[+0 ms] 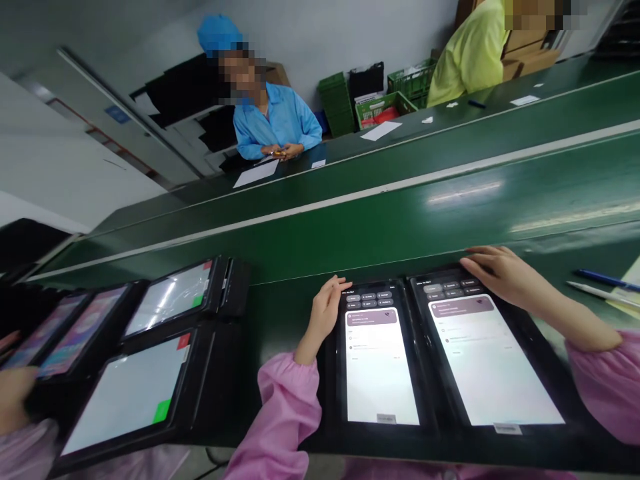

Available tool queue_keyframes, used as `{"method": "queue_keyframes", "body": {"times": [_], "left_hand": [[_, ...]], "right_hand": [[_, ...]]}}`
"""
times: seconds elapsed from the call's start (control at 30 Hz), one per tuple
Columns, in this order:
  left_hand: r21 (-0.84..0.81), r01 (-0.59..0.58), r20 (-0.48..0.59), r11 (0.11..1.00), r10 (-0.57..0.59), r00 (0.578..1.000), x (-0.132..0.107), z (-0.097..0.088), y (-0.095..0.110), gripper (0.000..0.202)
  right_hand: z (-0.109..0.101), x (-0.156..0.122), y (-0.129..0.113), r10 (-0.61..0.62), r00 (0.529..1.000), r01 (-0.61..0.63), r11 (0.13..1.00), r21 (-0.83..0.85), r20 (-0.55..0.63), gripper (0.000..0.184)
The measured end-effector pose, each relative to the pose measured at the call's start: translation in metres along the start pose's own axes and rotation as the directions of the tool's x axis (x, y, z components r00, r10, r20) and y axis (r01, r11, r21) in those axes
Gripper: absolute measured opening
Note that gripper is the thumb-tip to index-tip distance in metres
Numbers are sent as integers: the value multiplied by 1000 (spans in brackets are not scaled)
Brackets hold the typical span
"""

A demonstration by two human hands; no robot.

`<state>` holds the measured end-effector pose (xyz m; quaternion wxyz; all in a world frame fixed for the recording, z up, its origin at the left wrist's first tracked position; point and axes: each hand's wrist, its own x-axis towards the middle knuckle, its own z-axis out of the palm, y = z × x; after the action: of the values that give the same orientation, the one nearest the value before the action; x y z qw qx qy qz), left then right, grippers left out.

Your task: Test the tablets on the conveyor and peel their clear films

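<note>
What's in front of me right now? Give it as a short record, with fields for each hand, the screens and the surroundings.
Left hand: at the upper left corner of the left tablet
Right hand: resting on the top edge of the right tablet
Screens: both lit, showing similar white pages
Nearby: more tablets in black cases to the left, pens to the right
Beyond: green conveyor belt, co-worker in blue

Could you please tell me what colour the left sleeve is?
The left sleeve is pink, best seen in the head view.
</note>
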<state>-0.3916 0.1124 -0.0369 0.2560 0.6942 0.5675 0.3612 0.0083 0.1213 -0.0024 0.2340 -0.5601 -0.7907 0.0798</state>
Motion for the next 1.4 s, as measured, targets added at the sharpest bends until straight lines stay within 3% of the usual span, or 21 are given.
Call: {"method": "queue_keyframes", "body": {"times": [0.1,0.33,0.47,0.57,0.67,0.73,0.83,0.9,1.0,1.2,1.3,1.4], "left_hand": [[-27,2,-49,1000,-3,999,-2,3,-4,66],[-28,13,-142,1000,-17,990,-5,9,-7,65],[-22,77,-219,997,-80,972,-4,5,-13,70],[-5,58,-208,998,-57,977,-8,-3,-9,67],[10,-33,-100,999,34,994,-21,-7,9,56],[50,-112,78,992,108,991,-31,-2,26,46],[179,-229,362,957,152,920,-43,9,48,45],[269,-271,417,924,142,898,-47,15,56,49],[357,-332,398,873,180,900,-48,18,60,46],[450,-479,391,754,316,865,-47,22,57,35],[484,-505,293,715,412,863,-52,15,66,37],[489,-530,174,693,517,838,-78,-6,83,36]], "right_hand": [[-2,-3,10,107,994,-107,991,86,5,69],[1,-11,8,321,947,-302,909,287,-19,54],[0,-26,13,399,917,-359,819,447,5,47],[5,-40,20,473,881,-382,710,592,2,51],[12,-50,28,507,862,-360,610,706,2,57],[15,-52,31,502,865,-347,564,750,23,63],[17,-52,34,496,867,-345,517,784,55,71],[16,-52,33,492,868,-349,500,793,72,74],[15,-54,30,476,875,-349,493,797,89,75],[16,-52,23,448,888,-342,496,798,102,84],[11,-49,18,451,887,-343,493,800,103,88],[-3,-71,7,490,870,-331,494,804,57,83]]}}
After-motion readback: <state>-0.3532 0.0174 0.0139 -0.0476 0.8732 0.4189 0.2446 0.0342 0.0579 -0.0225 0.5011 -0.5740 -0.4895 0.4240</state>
